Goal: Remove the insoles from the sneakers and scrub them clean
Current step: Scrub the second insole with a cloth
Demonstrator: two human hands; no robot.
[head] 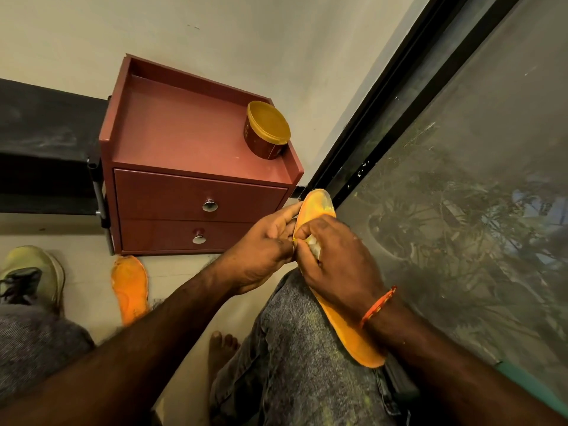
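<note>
Up close, the left hand (261,244) grips the orange insole (319,207) by its edge near the toe end, fingers curled round it. The right hand (335,259) pinches a small pale wad (314,245), cloth or sponge, I cannot tell which, and presses it on the insole's face. This insole lies slanted along the person's right thigh in grey jeans (295,348), toe end raised toward the window frame (384,103). An orange thread band (378,305) circles the right wrist.

Beyond the hands stands a small red-brown cabinet (184,133) with two drawers and metal knobs, set against the pale wall (215,32). A round tub with a yellow lid (267,129) sits at the top's right front corner. On the light floor (89,250) just before the cabinet lies a second orange insole (130,285); a yellow-green sneaker (33,272) rests at the left edge. A bare foot (221,348) shows between the knees. A dusty mesh screen (476,195) fills the right side.
</note>
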